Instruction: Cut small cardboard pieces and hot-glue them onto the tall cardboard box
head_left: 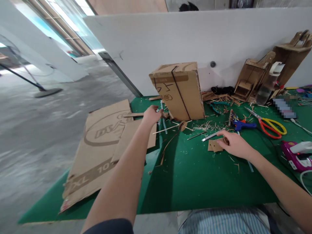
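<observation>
Flat cardboard sheet (pixel 99 152) hanging off the green desk's (pixel 195 175) left edge, left hand (pixel 151 116) curled round a thin stick (pixel 162 121) beside the upright box (pixel 179 91), right hand (pixel 235 143) pinching a small cardboard disc (pixel 226 140) over cardboard scraps (pixel 214 145), scissors (pixel 269 125) far right

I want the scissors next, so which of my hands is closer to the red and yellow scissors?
Right. Your right hand rests on small cardboard pieces just left of the scissors. Your left hand is far off, beyond the upright cardboard box.
</observation>
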The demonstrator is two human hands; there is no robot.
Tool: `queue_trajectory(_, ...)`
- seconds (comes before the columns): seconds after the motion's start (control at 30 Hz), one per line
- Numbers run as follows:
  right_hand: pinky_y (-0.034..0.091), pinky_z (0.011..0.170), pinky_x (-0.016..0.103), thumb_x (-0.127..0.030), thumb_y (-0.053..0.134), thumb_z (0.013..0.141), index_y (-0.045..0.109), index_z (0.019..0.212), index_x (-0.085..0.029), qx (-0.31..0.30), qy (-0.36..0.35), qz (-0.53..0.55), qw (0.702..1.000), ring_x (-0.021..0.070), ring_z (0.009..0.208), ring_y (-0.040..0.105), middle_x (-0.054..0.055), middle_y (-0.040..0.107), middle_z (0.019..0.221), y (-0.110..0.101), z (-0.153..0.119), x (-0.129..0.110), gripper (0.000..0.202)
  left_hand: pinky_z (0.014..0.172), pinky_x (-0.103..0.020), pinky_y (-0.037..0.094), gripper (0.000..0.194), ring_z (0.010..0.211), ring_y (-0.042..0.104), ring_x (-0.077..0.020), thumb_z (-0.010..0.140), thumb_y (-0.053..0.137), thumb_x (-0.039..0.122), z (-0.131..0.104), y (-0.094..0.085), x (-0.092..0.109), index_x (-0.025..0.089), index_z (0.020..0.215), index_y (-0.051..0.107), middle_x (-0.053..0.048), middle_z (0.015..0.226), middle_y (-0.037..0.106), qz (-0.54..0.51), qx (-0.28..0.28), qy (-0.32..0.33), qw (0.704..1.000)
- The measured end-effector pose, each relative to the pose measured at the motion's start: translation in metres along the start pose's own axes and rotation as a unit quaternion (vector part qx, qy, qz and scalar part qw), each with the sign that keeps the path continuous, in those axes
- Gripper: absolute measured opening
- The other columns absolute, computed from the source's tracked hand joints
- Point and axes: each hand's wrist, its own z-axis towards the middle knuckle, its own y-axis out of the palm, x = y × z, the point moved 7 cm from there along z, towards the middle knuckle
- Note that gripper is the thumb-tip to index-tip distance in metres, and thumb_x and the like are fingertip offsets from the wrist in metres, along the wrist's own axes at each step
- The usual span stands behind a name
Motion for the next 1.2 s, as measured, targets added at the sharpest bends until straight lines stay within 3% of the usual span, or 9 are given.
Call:
queue_trajectory(0.13,0.037,0.058,0.026,-0.030,0.045,0.097,0.060,0.118,-0.023,0.043,-0.008,-0.128,0.991,0.0163,0.070,0.061,0.002,0.067,0.082,-0.006,0.003,0.002,0.027,0.094,-0.041,0.050,0.020,0.099,0.062,-0.0222,0.082,0.051,0.007,-0.011,0.000,0.021,0.013,0.101,0.056,-0.009,0.102,0.067,0.027,0.093,0.014,0.995)
queue_trajectory(0.27,0.043,0.062,0.026,-0.026,0.037,0.100,0.059,0.123,-0.022,0.046,-0.044,-0.204,0.977,0.0181,0.087,0.065,0.008,0.065,0.114,-0.007,0.008,-0.003,0.032,0.088,-0.040,0.051,0.025,0.103,0.059,-0.0233,0.089,0.042,0.016,-0.062,0.001,0.058,0.014,0.111,0.054,-0.011,0.109,0.061,0.045,0.154,0.050,0.986)
queue_trajectory(0.37,0.043,0.056,0.026,-0.027,0.036,0.100,0.058,0.125,-0.022,0.021,-0.061,-0.244,0.968,0.0165,0.083,0.066,0.009,0.059,0.125,-0.002,0.018,-0.007,0.034,0.097,-0.042,0.047,0.029,0.112,0.056,-0.0255,0.085,0.046,0.014,-0.103,0.030,0.102,0.018,0.110,0.060,-0.010,0.112,0.063,0.160,-0.023,0.231,0.959)
queue_trajectory(0.5,0.038,0.051,0.025,-0.022,0.038,0.099,0.061,0.118,-0.019,0.000,-0.048,-0.312,0.949,0.0168,0.078,0.065,0.010,0.062,0.115,0.002,0.032,-0.010,0.030,0.102,-0.051,0.040,0.042,0.125,0.048,-0.0328,0.084,0.045,0.011,-0.132,0.052,0.111,0.018,0.123,0.058,-0.014,0.132,0.056,0.331,-0.169,0.300,0.879)
queue_trajectory(0.7,0.034,0.051,0.024,-0.018,0.045,0.096,0.067,0.093,-0.019,-0.032,-0.057,-0.298,0.952,0.0151,0.075,0.062,0.005,0.064,0.094,0.004,0.022,-0.012,0.023,0.090,-0.044,0.046,0.035,0.111,0.057,-0.0302,0.088,0.038,0.007,-0.128,0.043,0.090,0.017,0.104,0.067,-0.015,0.124,0.058,0.435,-0.209,0.276,0.831)
queue_trajectory(0.87,0.037,0.054,0.024,-0.022,0.045,0.097,0.069,0.097,-0.021,-0.054,-0.070,-0.245,0.965,0.0138,0.075,0.062,0.004,0.064,0.098,0.002,-0.003,-0.008,0.024,0.096,-0.048,0.042,0.035,0.120,0.052,-0.0327,0.083,0.045,0.006,-0.120,0.022,0.076,0.020,0.106,0.069,-0.013,0.127,0.061,0.448,-0.223,0.247,0.830)
queue_trajectory(1.0,0.041,0.058,0.025,-0.027,0.042,0.099,0.067,0.106,-0.021,-0.014,-0.063,-0.209,0.976,0.0136,0.075,0.062,0.005,0.064,0.106,-0.009,-0.009,-0.006,0.026,0.098,-0.043,0.044,0.036,0.119,0.055,-0.0264,0.091,0.042,0.011,-0.125,0.030,0.128,0.021,0.117,0.065,-0.009,0.129,0.062,0.390,-0.183,0.334,0.839)
queue_trajectory(1.1,0.042,0.060,0.026,-0.027,0.043,0.099,0.067,0.105,-0.021,0.004,-0.060,-0.200,0.978,0.0142,0.076,0.063,0.004,0.065,0.105,-0.012,-0.010,-0.006,0.025,0.110,-0.045,0.036,0.038,0.135,0.044,-0.0251,0.093,0.042,0.010,-0.137,0.065,0.182,0.021,0.124,0.061,-0.007,0.137,0.058,0.371,-0.167,0.488,0.772)
queue_trajectory(1.2,0.041,0.061,0.027,-0.026,0.043,0.099,0.067,0.100,-0.021,0.002,-0.080,-0.206,0.975,0.0151,0.077,0.062,0.004,0.067,0.097,-0.008,-0.012,-0.009,0.024,0.120,-0.058,0.017,0.039,0.142,0.035,-0.0282,0.089,0.049,0.008,-0.125,0.102,0.205,0.021,0.123,0.064,-0.006,0.143,0.053,0.404,-0.136,0.548,0.720)
